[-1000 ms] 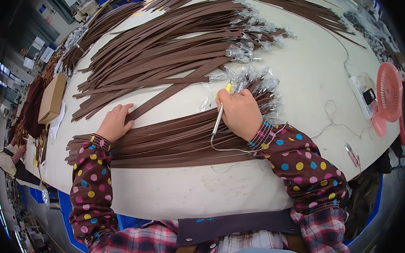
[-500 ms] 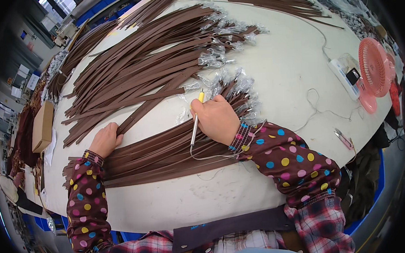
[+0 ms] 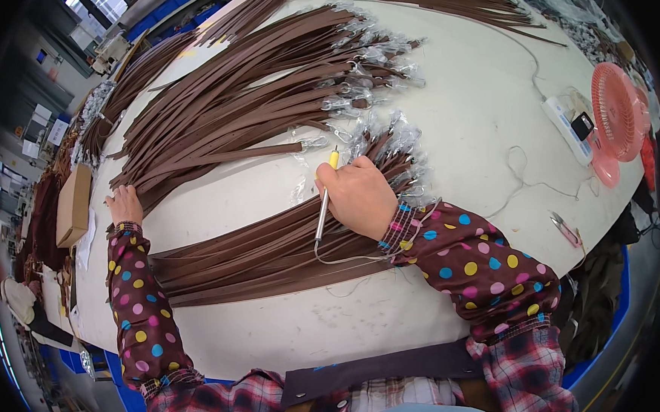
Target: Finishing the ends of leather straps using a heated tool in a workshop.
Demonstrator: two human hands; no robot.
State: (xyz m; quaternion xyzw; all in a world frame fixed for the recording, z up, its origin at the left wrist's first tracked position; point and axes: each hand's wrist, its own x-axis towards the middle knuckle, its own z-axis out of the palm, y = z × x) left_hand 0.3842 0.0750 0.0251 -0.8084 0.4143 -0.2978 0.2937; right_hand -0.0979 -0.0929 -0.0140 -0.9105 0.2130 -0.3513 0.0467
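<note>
Long brown straps (image 3: 218,111) lie in a big pile across the table, with clear plastic wrapping over their right-hand ends. My left hand (image 3: 124,205) is at the left ends of this pile, fingers curled on a brown strap (image 3: 244,155) that runs right along the pile's near side. Closer to me lies a second bundle of straps (image 3: 235,265). Above its right part, my right hand (image 3: 360,196) is closed round a slim corded pen-like tool (image 3: 321,215), silver with a yellow end pointing away from me. Its thin grey cord trails back beside my wrist.
At the right stand a pink fan (image 3: 616,113) and a white power strip (image 3: 567,131) with a loose cord. Small snips (image 3: 566,229) lie near the right table edge. A cardboard box (image 3: 73,205) is at the left. More straps (image 3: 454,6) lie at the far side.
My left hand has moved left and away from me, to the pile's left ends. The strap that slanted from it across the gap now lies with the pile. My right hand has barely moved.
</note>
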